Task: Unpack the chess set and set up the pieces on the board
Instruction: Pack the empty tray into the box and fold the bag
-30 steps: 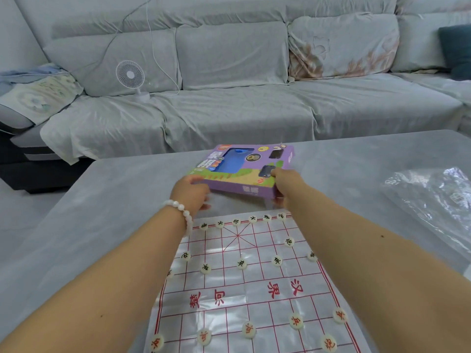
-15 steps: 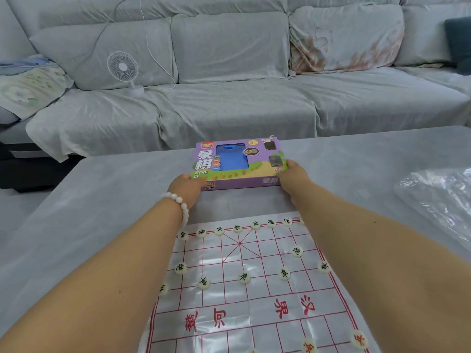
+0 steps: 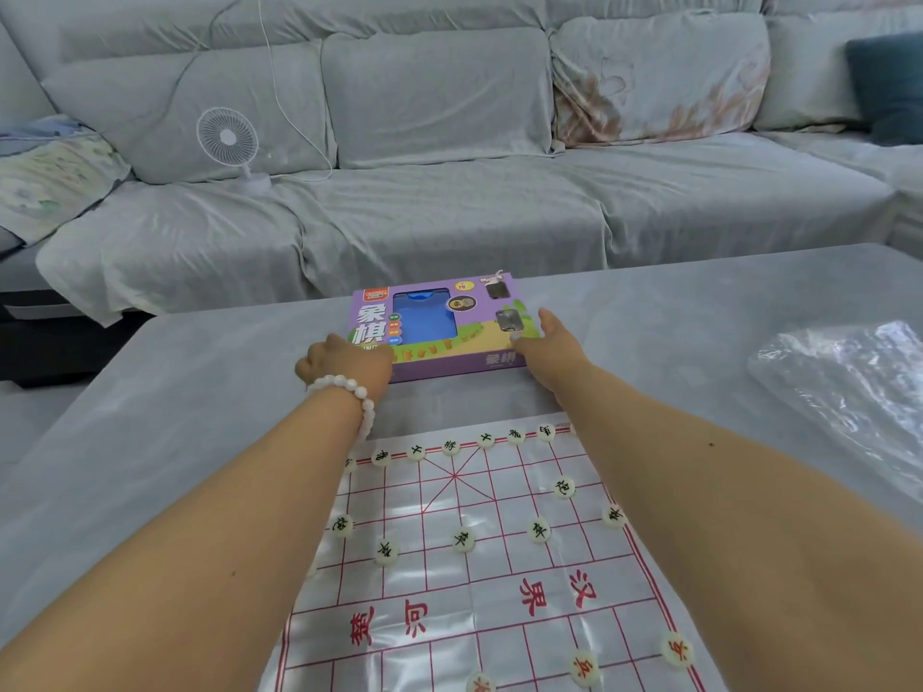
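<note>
Head view: I see the purple chess box (image 3: 439, 327) lying flat on the grey worktop (image 3: 190, 392) at twelve o'clock of the board (image 3: 479, 566). My left hand (image 3: 344, 364) curls around its near-left corner; my right hand (image 3: 549, 344) rests against its right end, fingers loosely extended. Pieces (image 3: 463, 537) stand on the board.
</note>
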`<action>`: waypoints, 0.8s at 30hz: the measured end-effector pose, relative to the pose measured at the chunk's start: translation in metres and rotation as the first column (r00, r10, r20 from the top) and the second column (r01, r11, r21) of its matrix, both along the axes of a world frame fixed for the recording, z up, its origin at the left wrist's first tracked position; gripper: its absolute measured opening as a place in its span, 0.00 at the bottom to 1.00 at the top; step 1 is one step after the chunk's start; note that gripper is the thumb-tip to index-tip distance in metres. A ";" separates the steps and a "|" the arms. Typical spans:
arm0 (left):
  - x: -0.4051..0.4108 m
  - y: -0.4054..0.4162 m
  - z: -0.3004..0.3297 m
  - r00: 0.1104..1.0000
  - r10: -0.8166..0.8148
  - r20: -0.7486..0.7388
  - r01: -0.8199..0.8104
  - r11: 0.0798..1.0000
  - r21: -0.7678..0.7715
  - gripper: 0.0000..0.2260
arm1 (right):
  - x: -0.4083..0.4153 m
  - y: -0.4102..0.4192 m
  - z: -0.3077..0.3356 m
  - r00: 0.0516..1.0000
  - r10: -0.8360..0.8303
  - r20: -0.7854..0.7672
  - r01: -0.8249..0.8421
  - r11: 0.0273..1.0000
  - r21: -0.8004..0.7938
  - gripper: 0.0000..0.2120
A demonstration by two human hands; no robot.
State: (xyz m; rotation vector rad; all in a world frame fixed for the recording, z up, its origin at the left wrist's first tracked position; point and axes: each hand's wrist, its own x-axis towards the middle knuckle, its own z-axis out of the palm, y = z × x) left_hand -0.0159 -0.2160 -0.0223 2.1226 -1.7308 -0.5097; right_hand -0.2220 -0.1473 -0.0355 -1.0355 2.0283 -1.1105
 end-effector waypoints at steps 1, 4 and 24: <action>-0.007 0.004 0.003 1.000 -0.012 0.007 0.012 0.998 -0.062 0.22 | -0.002 0.003 0.001 1.000 -0.004 0.007 0.004 1.000 -0.008 0.32; -0.033 0.020 0.013 0.989 -0.148 0.002 0.145 0.965 -0.218 0.20 | -0.011 0.017 0.006 1.000 0.002 -0.012 -0.003 1.000 -0.027 0.31; -0.210 0.193 0.033 0.648 -0.652 -0.395 0.717 0.697 0.025 0.06 | -0.171 0.221 0.020 0.669 -0.078 -0.739 0.438 0.845 0.308 0.16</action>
